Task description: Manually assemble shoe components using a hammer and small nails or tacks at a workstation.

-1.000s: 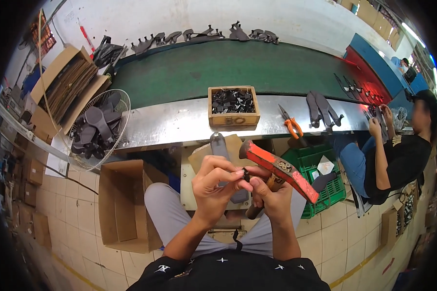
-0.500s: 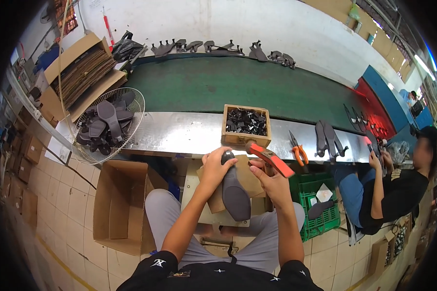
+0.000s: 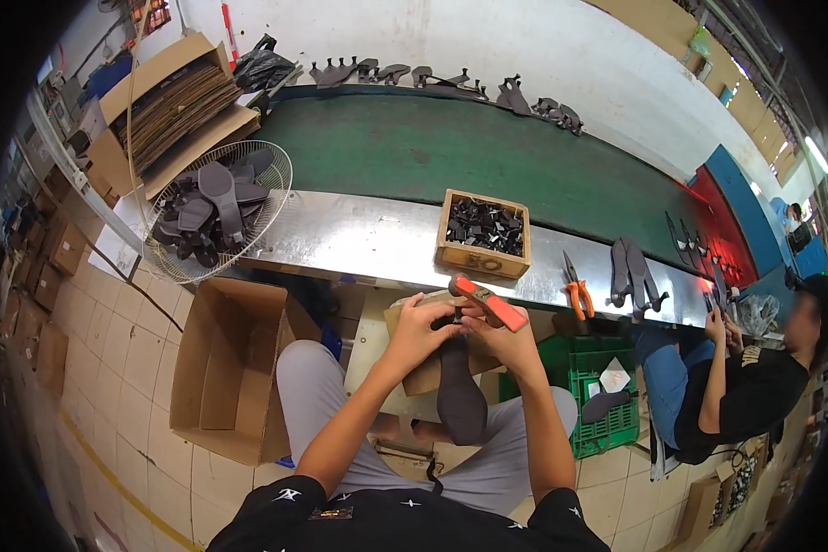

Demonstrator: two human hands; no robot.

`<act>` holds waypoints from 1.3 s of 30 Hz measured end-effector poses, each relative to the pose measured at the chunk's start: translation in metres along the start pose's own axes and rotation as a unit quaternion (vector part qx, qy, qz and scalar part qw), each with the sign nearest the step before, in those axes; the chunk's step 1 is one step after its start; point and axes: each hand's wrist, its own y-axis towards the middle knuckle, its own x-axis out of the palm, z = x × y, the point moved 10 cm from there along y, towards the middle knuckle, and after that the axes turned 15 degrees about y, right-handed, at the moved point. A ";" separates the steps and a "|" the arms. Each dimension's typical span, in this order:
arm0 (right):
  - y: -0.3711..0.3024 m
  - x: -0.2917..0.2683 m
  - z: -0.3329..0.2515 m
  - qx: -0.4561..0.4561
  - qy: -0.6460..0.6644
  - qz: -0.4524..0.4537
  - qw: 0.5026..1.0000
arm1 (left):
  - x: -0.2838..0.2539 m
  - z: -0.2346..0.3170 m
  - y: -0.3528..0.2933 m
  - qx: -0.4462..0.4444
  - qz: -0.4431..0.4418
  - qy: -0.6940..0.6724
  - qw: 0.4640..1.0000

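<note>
A dark grey high-heeled shoe sole (image 3: 462, 400) lies between my hands, its broad toe end toward me. My left hand (image 3: 416, 333) is closed around its heel end. My right hand (image 3: 508, 342) carries a hammer with a red-orange handle (image 3: 499, 309), tucked in the grip with the head pointing left. The thumb and fingertips of that hand meet my left fingers at the heel; any small piece pinched there is hidden. Under the sole is a brown cardboard-coloured block or pad (image 3: 421, 375). Just beyond my hands, a wooden box (image 3: 481, 260) holds many small black pieces.
Orange-handled pliers (image 3: 576, 293) and several soles (image 3: 627, 274) lie right on the metal ledge. A wire basket (image 3: 279, 204) of soles stands left, above an open carton (image 3: 213, 368). Beyond runs a green conveyor (image 3: 414, 147). A co-worker (image 3: 750, 382) sits right, beside a green crate (image 3: 609, 440).
My right hand has come left to the heel and now touches my left fingers. The sole has tilted and shifted slightly toward me. The whole view has shifted a little.
</note>
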 end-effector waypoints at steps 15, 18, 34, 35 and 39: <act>-0.028 0.007 -0.063 -0.059 -0.184 0.053 0.980 | -0.008 0.001 0.007 -0.030 -0.040 -0.095 0.994; -0.047 0.007 -0.049 0.055 0.026 0.028 0.998 | -0.006 -0.004 0.009 -0.029 -0.053 -0.109 0.992; -0.058 0.037 -0.076 -0.047 -0.253 0.003 0.966 | -0.004 -0.003 0.004 -0.072 -0.096 -0.123 0.985; -0.059 0.037 -0.078 -0.049 -0.254 0.002 0.966 | -0.003 -0.005 0.003 -0.057 -0.104 -0.104 0.987; -0.068 0.041 -0.121 -0.120 -0.293 -0.006 0.949 | -0.009 0.002 -0.013 -0.020 -0.047 -0.013 0.999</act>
